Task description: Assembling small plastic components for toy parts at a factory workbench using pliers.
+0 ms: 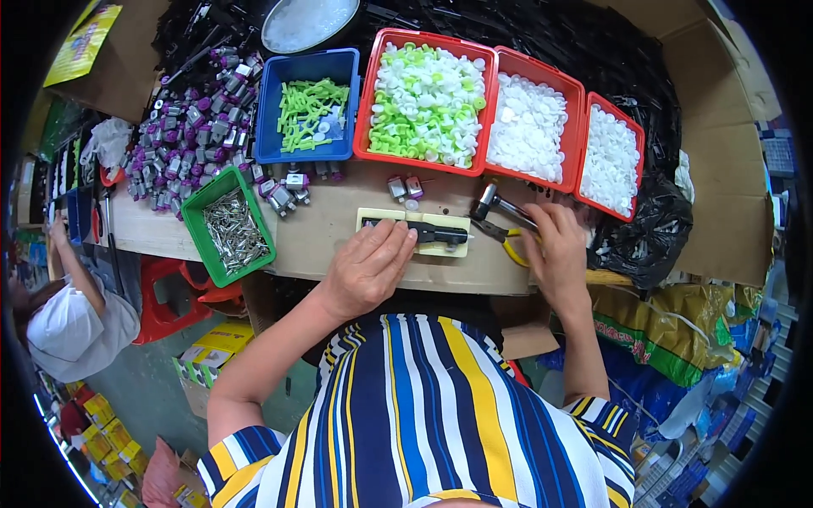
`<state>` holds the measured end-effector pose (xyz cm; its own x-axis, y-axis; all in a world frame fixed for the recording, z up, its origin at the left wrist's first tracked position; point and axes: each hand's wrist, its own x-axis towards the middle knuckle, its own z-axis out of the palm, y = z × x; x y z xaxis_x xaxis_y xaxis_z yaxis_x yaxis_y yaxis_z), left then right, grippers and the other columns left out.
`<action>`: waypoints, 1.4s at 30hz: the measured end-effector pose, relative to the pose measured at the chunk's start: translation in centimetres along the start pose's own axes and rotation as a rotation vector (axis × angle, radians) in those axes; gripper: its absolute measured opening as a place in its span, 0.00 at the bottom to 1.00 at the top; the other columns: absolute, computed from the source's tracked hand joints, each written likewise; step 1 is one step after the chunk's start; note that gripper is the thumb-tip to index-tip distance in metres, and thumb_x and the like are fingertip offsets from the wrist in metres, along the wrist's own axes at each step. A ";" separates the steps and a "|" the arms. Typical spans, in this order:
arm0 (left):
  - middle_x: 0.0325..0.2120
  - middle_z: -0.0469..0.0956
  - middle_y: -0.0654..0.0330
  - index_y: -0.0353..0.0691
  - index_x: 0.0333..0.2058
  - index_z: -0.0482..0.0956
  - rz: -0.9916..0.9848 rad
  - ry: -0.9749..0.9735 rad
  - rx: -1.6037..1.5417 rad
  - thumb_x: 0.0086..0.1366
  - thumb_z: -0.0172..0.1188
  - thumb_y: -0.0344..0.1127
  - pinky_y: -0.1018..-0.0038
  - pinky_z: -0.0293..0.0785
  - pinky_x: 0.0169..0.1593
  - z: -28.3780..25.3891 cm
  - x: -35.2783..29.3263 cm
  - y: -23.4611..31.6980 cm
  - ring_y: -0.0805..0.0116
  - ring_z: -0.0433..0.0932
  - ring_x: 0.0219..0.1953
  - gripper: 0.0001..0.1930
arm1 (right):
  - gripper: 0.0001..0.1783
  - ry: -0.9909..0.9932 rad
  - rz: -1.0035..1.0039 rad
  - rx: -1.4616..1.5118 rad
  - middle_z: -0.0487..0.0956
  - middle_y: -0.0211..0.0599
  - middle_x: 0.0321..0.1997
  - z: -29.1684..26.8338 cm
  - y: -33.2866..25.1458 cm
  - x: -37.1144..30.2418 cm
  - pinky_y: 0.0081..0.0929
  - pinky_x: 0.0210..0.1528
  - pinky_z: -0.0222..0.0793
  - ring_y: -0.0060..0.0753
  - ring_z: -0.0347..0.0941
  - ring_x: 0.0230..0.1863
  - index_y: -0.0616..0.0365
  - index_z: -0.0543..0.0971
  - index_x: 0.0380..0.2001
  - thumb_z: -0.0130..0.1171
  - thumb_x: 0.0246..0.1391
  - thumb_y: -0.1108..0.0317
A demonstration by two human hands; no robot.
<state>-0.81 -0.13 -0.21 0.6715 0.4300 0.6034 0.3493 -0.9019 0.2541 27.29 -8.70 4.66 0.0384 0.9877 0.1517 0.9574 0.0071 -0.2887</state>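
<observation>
A long black plastic part lies in a cream-coloured fixture block on the cardboard-covered bench. The fingers of my left hand are closed together over its left end, holding it down. To the right, my right hand has its thumb and fingers around the handle of a hammer, whose metal head points left. Pliers with yellow grips lie just under the hammer, close to my right thumb. Behind the fixture sit two small motors and a small white disc.
Small grey-and-purple motors are heaped at the left. A green bin of metal pins, a blue bin of green parts and red bins of white and green pieces line the bench. Black parts pile behind. Another person sits far left.
</observation>
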 end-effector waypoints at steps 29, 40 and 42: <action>0.37 0.81 0.54 0.30 0.39 0.83 0.055 -0.005 -0.010 0.49 0.68 0.24 0.70 0.79 0.40 -0.5 1.1 -0.4 0.57 0.81 0.40 0.15 | 0.23 -0.107 -0.129 0.417 0.77 0.51 0.36 -3.7 -4.6 -0.6 0.38 0.36 0.73 0.54 0.76 0.34 0.60 0.72 0.57 0.55 0.57 0.80; 0.38 0.81 0.53 0.29 0.40 0.83 0.069 0.011 0.021 0.49 0.68 0.25 0.69 0.80 0.41 -0.2 0.9 -0.3 0.57 0.81 0.41 0.16 | 0.25 -0.142 -0.141 0.353 0.73 0.47 0.29 -3.8 -5.0 -1.3 0.38 0.31 0.69 0.50 0.73 0.27 0.57 0.72 0.59 0.56 0.58 0.80; 0.37 0.80 0.53 0.28 0.40 0.82 0.078 0.011 0.026 0.50 0.68 0.25 0.69 0.79 0.40 -0.2 0.9 -0.3 0.57 0.81 0.41 0.16 | 0.24 -0.191 -0.122 0.318 0.73 0.47 0.29 -2.5 -4.3 -1.5 0.37 0.31 0.69 0.50 0.73 0.27 0.58 0.72 0.59 0.55 0.58 0.79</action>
<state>-0.45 0.52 0.46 0.6904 0.3577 0.6288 0.3131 -0.9313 0.1860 23.81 -10.55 8.02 -0.1527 0.9877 0.0331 0.8143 0.1447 -0.5621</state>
